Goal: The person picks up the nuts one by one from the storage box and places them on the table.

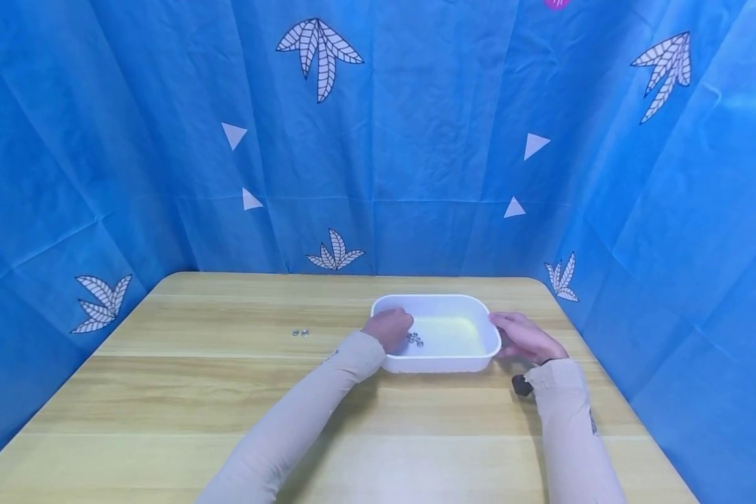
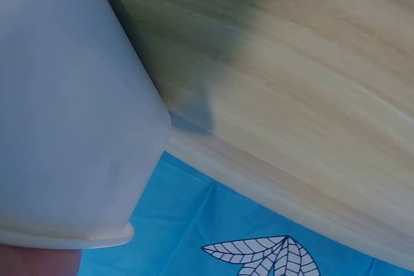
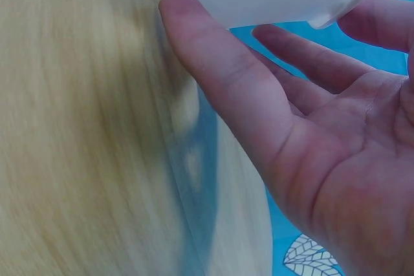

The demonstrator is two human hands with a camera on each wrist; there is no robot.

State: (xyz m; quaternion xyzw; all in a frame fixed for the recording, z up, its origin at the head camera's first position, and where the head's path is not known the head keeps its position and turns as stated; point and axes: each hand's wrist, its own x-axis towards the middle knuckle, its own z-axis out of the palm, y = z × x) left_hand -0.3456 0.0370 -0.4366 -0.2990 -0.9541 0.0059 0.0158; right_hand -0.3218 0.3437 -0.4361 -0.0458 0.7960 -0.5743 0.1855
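A white rectangular tub (image 1: 441,363) with rounded corners stands on the wooden table. Several small silvery metal pieces, nut-like in shape, (image 1: 419,344) lie on its floor towards the left end. My left hand (image 1: 387,329) reaches over the tub's left rim, knuckles up, close beside those pieces; its fingertips are hidden, so I cannot tell whether it holds one. In the left wrist view, the tub's outer wall (image 2: 71,114) covers most of that hand. At the opposite end, my right hand (image 1: 529,337) holds the tub, thumb (image 3: 213,56) against the outer wall and a finger at the rim.
Two more small metal pieces (image 1: 304,333) lie on the table (image 1: 183,392), left of the tub. A blue curtain (image 1: 428,140) with leaf prints hangs behind the table and along both sides. A black object (image 1: 521,385) sits at the right wrist.
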